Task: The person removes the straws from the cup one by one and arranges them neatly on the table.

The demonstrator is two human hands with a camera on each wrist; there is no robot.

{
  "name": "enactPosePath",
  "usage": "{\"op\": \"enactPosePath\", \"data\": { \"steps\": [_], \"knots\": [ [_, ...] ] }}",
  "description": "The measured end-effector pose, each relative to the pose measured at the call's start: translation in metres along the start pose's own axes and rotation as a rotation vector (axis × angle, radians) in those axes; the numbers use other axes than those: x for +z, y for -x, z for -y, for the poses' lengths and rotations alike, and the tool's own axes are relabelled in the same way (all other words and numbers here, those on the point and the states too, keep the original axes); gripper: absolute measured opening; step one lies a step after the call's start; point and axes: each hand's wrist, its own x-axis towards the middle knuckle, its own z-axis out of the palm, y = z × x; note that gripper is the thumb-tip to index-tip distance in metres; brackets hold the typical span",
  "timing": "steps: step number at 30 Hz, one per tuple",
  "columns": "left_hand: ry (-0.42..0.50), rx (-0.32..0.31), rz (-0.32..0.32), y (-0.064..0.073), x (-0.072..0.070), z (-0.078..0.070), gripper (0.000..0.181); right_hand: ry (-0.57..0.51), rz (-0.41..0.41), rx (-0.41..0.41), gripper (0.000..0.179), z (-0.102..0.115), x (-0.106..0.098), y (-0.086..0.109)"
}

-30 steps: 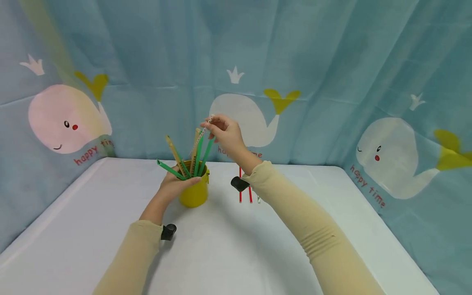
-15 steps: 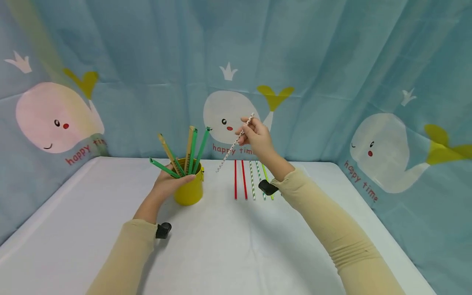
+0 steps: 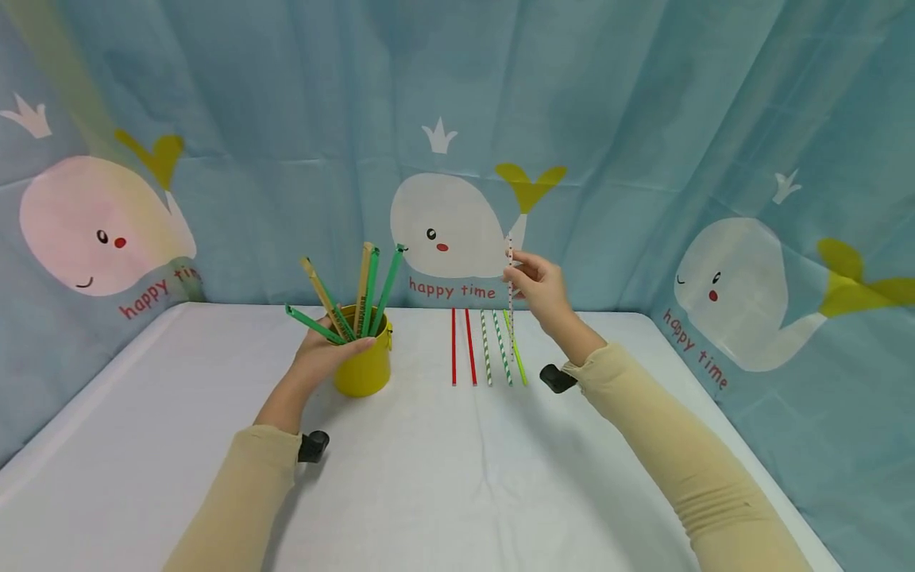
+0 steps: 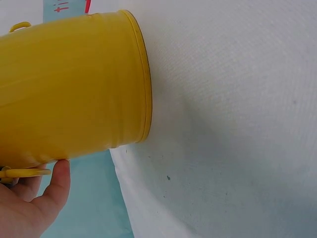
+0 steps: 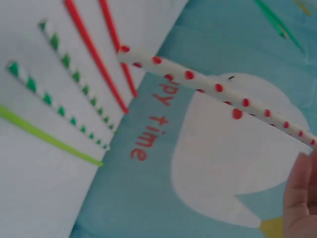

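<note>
My left hand [image 3: 318,355] grips the yellow bucket [image 3: 363,373] near its rim, thumb across the front. Several green and tan straws [image 3: 366,286] lean out of the bucket at different angles. In the left wrist view, fingers [image 4: 58,186] touch the bucket's side beside a yellow handle fitting. My right hand [image 3: 546,292] pinches a white paper straw [image 5: 218,88] with red dots near its upper end. This straw hangs almost upright above the row on the table, its lower part in front of a lime-green straw [image 3: 520,365].
Left of the lime straw, two green-striped white straws [image 3: 487,349] and two red straws [image 3: 453,349] lie apart on the white tabletop [image 3: 400,477]. A blue whale-print curtain [image 3: 314,206] stands behind the table and along both sides.
My right hand has carried the dotted straw rightward from above the bucket to over the row, turning it from slanted to nearly upright. My left hand stays on the bucket.
</note>
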Motion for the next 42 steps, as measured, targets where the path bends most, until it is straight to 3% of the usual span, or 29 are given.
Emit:
{"op": "enactPosePath", "data": {
  "steps": [5, 11, 16, 20, 24, 28, 37, 42],
  "knots": [
    [0.006, 0.002, -0.005, -0.001, 0.000, 0.000, 0.078, 0.034, -0.044, 0.000, 0.039, -0.018, -0.012, 0.003],
    [-0.003, -0.005, -0.009, -0.002, 0.000, 0.002, 0.079, 0.134, -0.091, -0.084, 0.027, -0.044, -0.022, 0.007],
    [0.001, -0.001, -0.006, -0.002, -0.001, 0.003, 0.079, 0.183, -0.086, -0.116, 0.015, -0.061, -0.028, 0.010],
    [-0.001, 0.012, -0.005, -0.002, 0.000, 0.004, 0.081, 0.292, -0.053, -0.128, 0.018, -0.070, -0.032, 0.012],
    [0.006, 0.001, -0.005, -0.002, 0.000, 0.004, 0.082, 0.376, 0.035, -0.076, 0.035, -0.075, -0.038, 0.014],
    [0.018, -0.006, -0.007, -0.001, 0.000, 0.003, 0.078, 0.363, 0.110, 0.019, 0.051, -0.080, -0.042, 0.015],
    [0.021, 0.001, -0.006, 0.002, 0.000, 0.001, 0.080, 0.350, 0.028, 0.125, 0.044, -0.092, -0.049, 0.016],
    [0.026, -0.013, -0.002, 0.002, -0.001, 0.001, 0.081, 0.371, 0.076, 0.174, 0.051, -0.099, -0.054, 0.015]
  ]
}}
